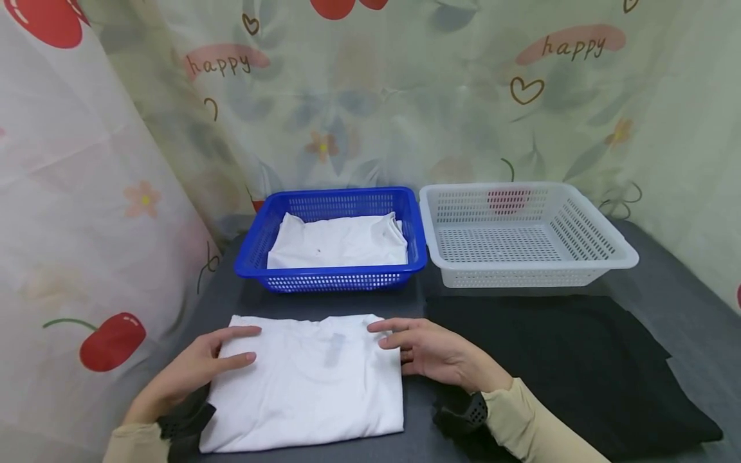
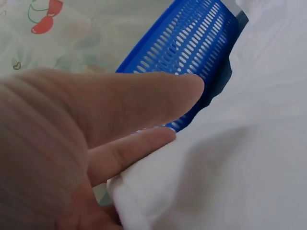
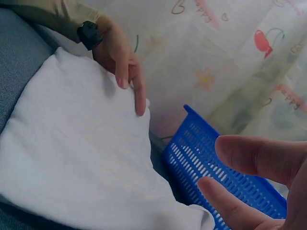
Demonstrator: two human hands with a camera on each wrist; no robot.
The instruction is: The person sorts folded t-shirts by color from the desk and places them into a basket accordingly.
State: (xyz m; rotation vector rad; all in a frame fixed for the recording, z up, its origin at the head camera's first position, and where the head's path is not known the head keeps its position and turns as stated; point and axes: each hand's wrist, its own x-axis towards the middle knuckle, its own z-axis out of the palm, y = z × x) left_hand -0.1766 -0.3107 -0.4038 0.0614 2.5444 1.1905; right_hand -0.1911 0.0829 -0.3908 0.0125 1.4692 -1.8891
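While a white shirt is being framed by the left hand and the right hand in the head view, white cloth is being held beyond them in a blue basket beside a white basket; black cloth is being seen right of the right hand. In the left wrist view, the shirt's edge is being touched by straight left fingers. In the right wrist view, the right thumb and finger are being held loosely apart near the shirt.
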